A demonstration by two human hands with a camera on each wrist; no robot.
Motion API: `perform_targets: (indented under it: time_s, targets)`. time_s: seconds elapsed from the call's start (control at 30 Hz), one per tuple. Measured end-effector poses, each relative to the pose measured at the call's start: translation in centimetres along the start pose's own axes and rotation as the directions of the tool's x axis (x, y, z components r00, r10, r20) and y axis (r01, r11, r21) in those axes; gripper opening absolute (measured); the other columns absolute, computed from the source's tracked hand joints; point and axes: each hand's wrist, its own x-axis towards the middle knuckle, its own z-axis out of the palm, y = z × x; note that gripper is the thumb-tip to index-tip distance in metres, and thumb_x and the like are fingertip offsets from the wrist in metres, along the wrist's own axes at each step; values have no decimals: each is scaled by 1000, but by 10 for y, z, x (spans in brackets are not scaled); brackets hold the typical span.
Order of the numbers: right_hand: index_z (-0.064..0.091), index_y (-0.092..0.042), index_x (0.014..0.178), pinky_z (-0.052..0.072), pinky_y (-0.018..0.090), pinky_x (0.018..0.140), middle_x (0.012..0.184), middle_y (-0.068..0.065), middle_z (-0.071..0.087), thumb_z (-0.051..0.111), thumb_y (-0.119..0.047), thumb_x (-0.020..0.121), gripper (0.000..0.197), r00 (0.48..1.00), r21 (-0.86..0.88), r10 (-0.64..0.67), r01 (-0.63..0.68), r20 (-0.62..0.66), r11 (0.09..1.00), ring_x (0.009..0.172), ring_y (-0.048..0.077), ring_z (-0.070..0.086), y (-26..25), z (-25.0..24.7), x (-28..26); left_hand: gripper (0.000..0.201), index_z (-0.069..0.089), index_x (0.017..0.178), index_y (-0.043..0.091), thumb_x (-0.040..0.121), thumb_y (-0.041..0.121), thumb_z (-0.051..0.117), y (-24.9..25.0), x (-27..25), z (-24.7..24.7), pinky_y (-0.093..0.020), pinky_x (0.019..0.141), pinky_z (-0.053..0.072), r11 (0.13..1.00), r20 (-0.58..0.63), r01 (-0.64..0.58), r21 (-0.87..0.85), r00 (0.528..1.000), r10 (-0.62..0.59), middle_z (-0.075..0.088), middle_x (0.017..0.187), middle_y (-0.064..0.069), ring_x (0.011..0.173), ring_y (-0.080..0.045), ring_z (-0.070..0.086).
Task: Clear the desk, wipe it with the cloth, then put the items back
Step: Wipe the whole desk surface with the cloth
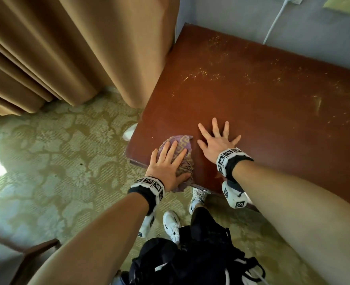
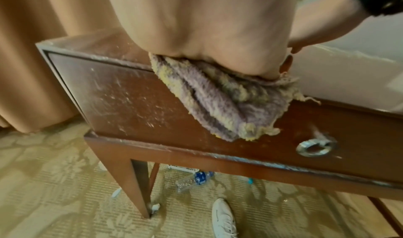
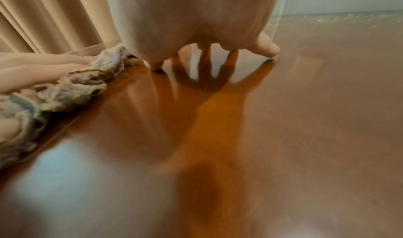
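A purple and yellow cloth [image 1: 180,147] lies bunched at the near left corner of the reddish-brown desk [image 1: 262,95]. My left hand [image 1: 166,163] presses flat on it with straight fingers. Part of the cloth [image 2: 220,102] hangs over the desk's front edge, above the drawer front. My right hand [image 1: 217,138] rests flat on the bare desk top just right of the cloth, fingers spread. In the right wrist view the spread fingers [image 3: 268,47] touch the glossy desk top [image 3: 305,121], and the cloth [image 3: 72,88] lies to their left. Yellowish dust specks cover the far part of the desk.
A tan curtain [image 1: 77,48] hangs left of the desk. A white cable [image 1: 275,23] runs down the wall behind. A drawer with a metal ring pull [image 2: 315,147] faces me. Under the desk lie a plastic bottle [image 2: 194,179] and small items. A black bag [image 1: 190,262] sits by my feet.
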Motion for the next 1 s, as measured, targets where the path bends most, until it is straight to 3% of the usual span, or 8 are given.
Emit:
perform_targets:
  time_s: [0.1, 0.33, 0.53, 0.73, 1.0]
  targets:
    - [-6, -51, 152, 1, 76, 108, 162, -5, -24, 20, -62, 100, 59, 1000, 1, -1, 1, 2, 1000, 146, 36, -25, 3, -9, 11, 81, -16, 151, 38, 87, 78, 13, -13, 16, -10, -50, 117, -5, 1000, 35, 0, 27, 999, -1, -24, 159, 1, 147, -20, -21]
    - [-3, -48, 154, 1, 78, 107, 163, -2, -21, 20, -57, 102, 57, 999, 29, -31, 32, -41, 999, 147, 38, -23, -6, -39, 50, 82, -19, 149, 40, 86, 79, 16, -44, 79, -55, -51, 118, -6, 993, 91, 117, 5, 989, -117, -28, 158, 3, 146, -19, -24]
    - [-8, -51, 151, -1, 81, 103, 162, -1, -26, 15, -63, 100, 58, 999, 3, -35, 35, -38, 999, 144, 42, -27, -15, -58, 89, 82, -17, 150, 39, 86, 79, 16, -66, 131, -87, -50, 118, -7, 978, 101, 210, -5, 973, -208, -28, 158, 2, 145, -21, -25]
    - [-4, -55, 151, -1, 83, 101, 162, -1, -26, 22, -61, 100, 57, 996, 10, -90, 90, -2, 996, 142, 46, -27, -26, -91, 121, 83, -13, 152, 38, 86, 79, 16, -73, 147, -95, -50, 118, -5, 972, 82, 233, 7, 969, -233, -25, 159, 0, 146, -22, -23]
    - [-5, -54, 151, -3, 81, 104, 161, -2, -26, 20, -59, 101, 56, 995, -6, -99, 98, -12, 995, 143, 43, -28, -23, -87, 114, 81, -16, 151, 37, 87, 78, 13, -73, 142, -90, -51, 118, -5, 972, 48, 235, 3, 971, -235, -26, 159, -1, 146, -22, -23]
